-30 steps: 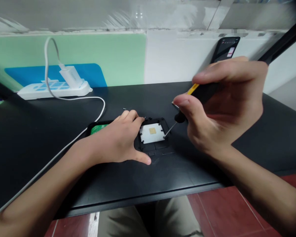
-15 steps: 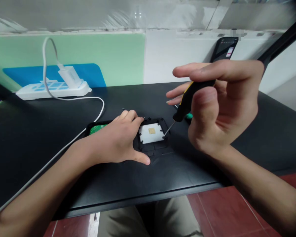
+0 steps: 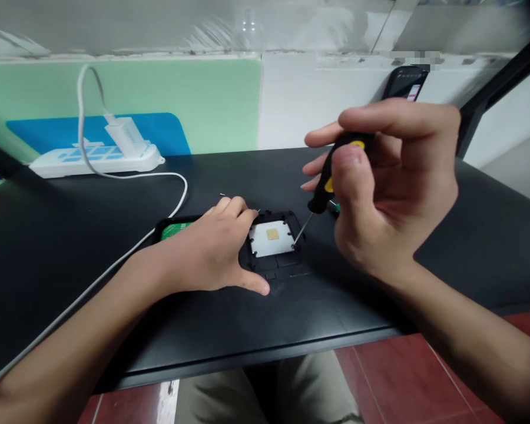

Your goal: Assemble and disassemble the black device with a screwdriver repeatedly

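A black plastic casing [image 3: 278,264] lies on the dark table, with a white plate [image 3: 265,244] fixed in its right part and a tan square [image 3: 272,234] on the plate. Green circuit board [image 3: 173,230] shows at the casing's left end. My left hand [image 3: 218,247] rests over the casing's middle, thumb spread toward the table's front edge, fingers curled at the far rim. In my right hand [image 3: 388,171] is a black and yellow screwdriver [image 3: 321,197], tilted, its tip at the plate's near right corner, where a screw seems to sit. Thumb and index finger pinch the handle.
A white power strip [image 3: 48,163] with a plugged-in charger [image 3: 126,136] stands at the back left. Its white cable [image 3: 183,188] runs left of the casing to the front. A phone [image 3: 404,82] leans at the back right. Something green [image 3: 334,207] lies partly behind my right hand.
The fingers and thumb of my right hand have shifted round the screwdriver handle, showing more yellow. The tip stays at the plate's corner, and my left hand has stayed in place.
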`<state>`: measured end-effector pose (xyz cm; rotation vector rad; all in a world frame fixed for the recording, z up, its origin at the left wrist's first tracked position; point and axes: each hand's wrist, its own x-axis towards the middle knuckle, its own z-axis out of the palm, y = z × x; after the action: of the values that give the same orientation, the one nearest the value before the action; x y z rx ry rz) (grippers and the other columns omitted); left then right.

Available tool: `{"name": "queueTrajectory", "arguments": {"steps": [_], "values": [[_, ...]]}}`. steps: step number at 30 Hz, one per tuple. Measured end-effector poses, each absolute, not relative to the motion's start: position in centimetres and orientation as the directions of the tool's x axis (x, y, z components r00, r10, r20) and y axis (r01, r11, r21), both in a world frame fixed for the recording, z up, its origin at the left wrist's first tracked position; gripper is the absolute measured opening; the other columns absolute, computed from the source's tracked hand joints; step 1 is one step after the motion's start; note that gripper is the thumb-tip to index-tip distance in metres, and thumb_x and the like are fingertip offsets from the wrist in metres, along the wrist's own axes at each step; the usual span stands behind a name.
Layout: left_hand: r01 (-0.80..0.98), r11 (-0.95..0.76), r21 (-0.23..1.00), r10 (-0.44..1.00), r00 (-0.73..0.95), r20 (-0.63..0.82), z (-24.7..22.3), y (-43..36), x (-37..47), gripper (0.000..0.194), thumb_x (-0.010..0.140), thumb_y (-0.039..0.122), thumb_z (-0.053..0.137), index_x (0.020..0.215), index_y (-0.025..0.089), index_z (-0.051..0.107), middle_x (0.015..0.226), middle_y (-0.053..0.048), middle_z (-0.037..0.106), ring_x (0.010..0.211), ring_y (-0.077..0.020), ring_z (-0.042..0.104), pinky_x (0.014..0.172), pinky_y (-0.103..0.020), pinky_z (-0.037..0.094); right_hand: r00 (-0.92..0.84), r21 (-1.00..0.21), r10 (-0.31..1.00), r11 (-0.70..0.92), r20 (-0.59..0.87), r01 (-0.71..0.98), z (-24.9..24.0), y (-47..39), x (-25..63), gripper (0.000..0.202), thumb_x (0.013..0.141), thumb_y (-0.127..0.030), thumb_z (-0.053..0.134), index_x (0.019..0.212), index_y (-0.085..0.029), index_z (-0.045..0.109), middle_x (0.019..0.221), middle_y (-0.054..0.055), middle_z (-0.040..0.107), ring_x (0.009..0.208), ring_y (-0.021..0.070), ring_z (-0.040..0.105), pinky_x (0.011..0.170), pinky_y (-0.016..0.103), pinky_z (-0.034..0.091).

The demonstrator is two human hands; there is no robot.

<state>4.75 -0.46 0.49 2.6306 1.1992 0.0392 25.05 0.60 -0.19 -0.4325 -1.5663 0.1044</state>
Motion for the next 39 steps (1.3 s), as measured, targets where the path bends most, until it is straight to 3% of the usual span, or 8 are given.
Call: {"name": "queueTrajectory", "arguments": {"steps": [7, 12, 14, 18, 20, 28, 35, 39], "values": [[0.756, -0.618, 0.213, 0.752, 0.648, -0.119, 0.8, -0.5, 4.9, 0.089, 0.069, 0.071, 0.077, 0.135, 0.014, 0.053, 0.119, -0.014, 0.053, 0.11, -0.0349, 0.05, 0.096, -0.044, 0.045, 0.038, -0.412, 0.412, 0.893, 0.91, 0.18, -0.9, 1.1, 25.2, 0.03, 0.098, -0.048, 0.048, 0.121, -0.036, 0.061, 0.115, 0.002, 0.068, 0.088, 0.0194, 0.071, 0.056, 0.03, 0.061], [0.751, -0.615, 0.242, 0.746, 0.653, -0.131, 1.2, -0.6, 5.0, 0.088, 0.072, 0.069, 0.074, 0.138, 0.017, 0.051, 0.123, -0.014, 0.053, 0.115, -0.0372, 0.049, 0.1, -0.047, 0.043, -0.1, -0.297, 0.325, 0.927, 0.94, 0.228, -0.1, 0.1, 25.4, 0.032, 0.091, -0.048, 0.066, 0.119, -0.033, 0.064, 0.108, 0.001, 0.06, 0.079, 0.0143, 0.063, 0.057, 0.029, 0.058], [0.738, -0.623, 0.259, 0.737, 0.665, -0.122, 1.1, -0.6, 5.0, 0.085, 0.073, 0.069, 0.073, 0.139, 0.02, 0.051, 0.127, -0.014, 0.053, 0.117, -0.038, 0.048, 0.1, -0.048, 0.042, -0.046, -0.449, 0.484, 0.841, 0.874, 0.302, 0.0, -0.2, 25.4, 0.023, 0.095, -0.045, 0.061, 0.116, -0.036, 0.065, 0.112, 0.0, 0.056, 0.081, 0.0129, 0.06, 0.062, 0.03, 0.059], [0.736, -0.624, 0.264, 0.741, 0.664, -0.101, 0.8, -0.6, 4.8, 0.084, 0.071, 0.068, 0.076, 0.135, 0.018, 0.053, 0.125, -0.014, 0.054, 0.114, -0.0372, 0.049, 0.096, -0.046, 0.044, -0.042, -0.277, 0.301, 0.918, 0.953, 0.285, 0.1, 0.0, 25.4, 0.031, 0.087, -0.045, 0.072, 0.114, -0.032, 0.067, 0.103, 0.0, 0.058, 0.069, 0.0117, 0.059, 0.048, 0.026, 0.053], [0.739, -0.626, 0.251, 0.745, 0.661, -0.09, 0.7, -0.5, 4.8, 0.087, 0.069, 0.069, 0.077, 0.134, 0.016, 0.054, 0.121, -0.014, 0.055, 0.113, -0.0371, 0.05, 0.095, -0.046, 0.045, -0.025, -0.351, 0.375, 0.887, 0.927, 0.3, 0.1, 0.2, 25.3, 0.018, 0.092, -0.035, 0.066, 0.11, -0.032, 0.067, 0.103, 0.0, 0.061, 0.072, 0.0115, 0.062, 0.053, 0.025, 0.055], [0.741, -0.636, 0.215, 0.743, 0.664, -0.089, 0.6, -0.4, 4.7, 0.089, 0.07, 0.073, 0.075, 0.133, 0.014, 0.054, 0.117, -0.014, 0.055, 0.11, -0.0359, 0.051, 0.095, -0.043, 0.044, 0.079, -0.413, 0.412, 0.911, 0.908, 0.005, -0.5, 0.6, 24.6, 0.032, 0.094, -0.025, 0.046, 0.116, -0.031, 0.068, 0.089, 0.0, 0.07, 0.07, 0.0168, 0.068, 0.051, 0.031, 0.057], [0.747, -0.625, 0.225, 0.746, 0.657, -0.109, 0.8, -0.5, 4.8, 0.092, 0.07, 0.072, 0.076, 0.137, 0.012, 0.052, 0.122, -0.016, 0.054, 0.113, -0.0362, 0.05, 0.099, -0.045, 0.044, -0.013, -0.465, 0.49, 0.836, 0.872, 0.291, 0.1, -0.2, 25.4, 0.023, 0.098, -0.047, 0.052, 0.115, -0.039, 0.066, 0.111, 0.001, 0.063, 0.076, 0.0157, 0.066, 0.062, 0.033, 0.06], [0.746, -0.631, 0.211, 0.743, 0.66, -0.113, 0.8, -0.5, 4.8, 0.087, 0.071, 0.067, 0.079, 0.134, 0.013, 0.053, 0.125, -0.015, 0.053, 0.115, -0.0349, 0.049, 0.099, -0.042, 0.044, 0.013, -0.265, 0.271, 0.928, 0.962, 0.263, 0.1, 0.5, 25.4, 0.028, 0.083, -0.041, 0.075, 0.111, -0.035, 0.071, 0.098, 0.0, 0.062, 0.071, 0.0131, 0.063, 0.048, 0.025, 0.054]]}}
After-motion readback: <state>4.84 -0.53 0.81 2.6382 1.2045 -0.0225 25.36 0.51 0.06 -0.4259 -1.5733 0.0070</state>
